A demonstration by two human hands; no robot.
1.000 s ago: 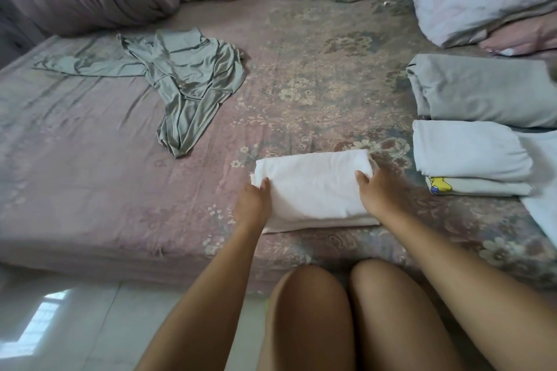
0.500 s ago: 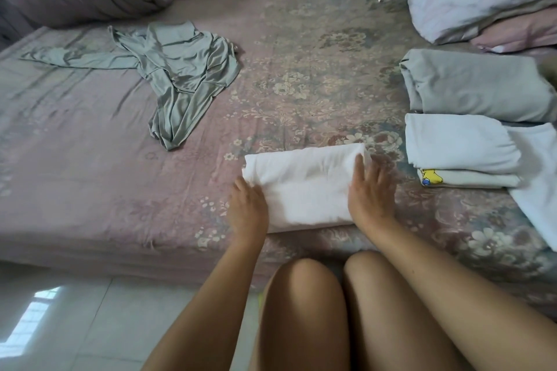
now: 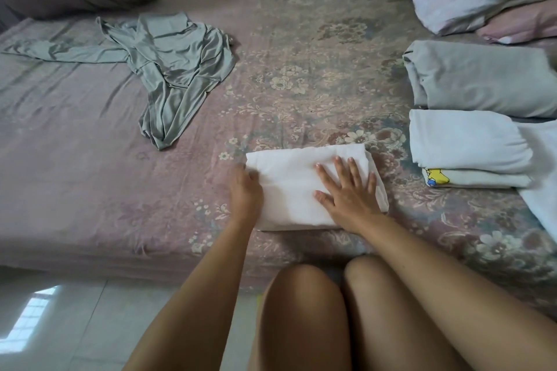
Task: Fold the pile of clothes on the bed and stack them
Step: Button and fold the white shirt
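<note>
folded white garment (image 3: 298,184) lies near the front edge of the bed (image 3: 75,205), between the unfolded grey-green top (image 3: 177,69) at the far left & the stacks on the right. right hand (image 3: 346,193) is laid flat on the garment's right half, fingers (image 3: 339,164) straight & spread wide, nothing gripped. left hand (image 3: 245,190) rests at the garment's left edge; whether its fingers are tucked under the cloth or just pressed against it can't be told.

step in hand, judged: last smoothing of the fold before it's moved to a stack. to be done well:
- palm should be swept outward from the centre so trapped air & creases are pushed out, not bunched.
- left edge should be kept pinned so the layers aren't skewed.
- corners are best squared before lifting.
- for the lift, both hands should be slid under opposite ends, so the fold isn't sprung open.

likely destination: the white folded pile (image 3: 467,141) w/ the cartoon-print piece (image 3: 437,176) beneath it, just beside the grey folded item (image 3: 482,78). edges should be lined up w/ the pile. the grey-green top is not yet folded.
</note>
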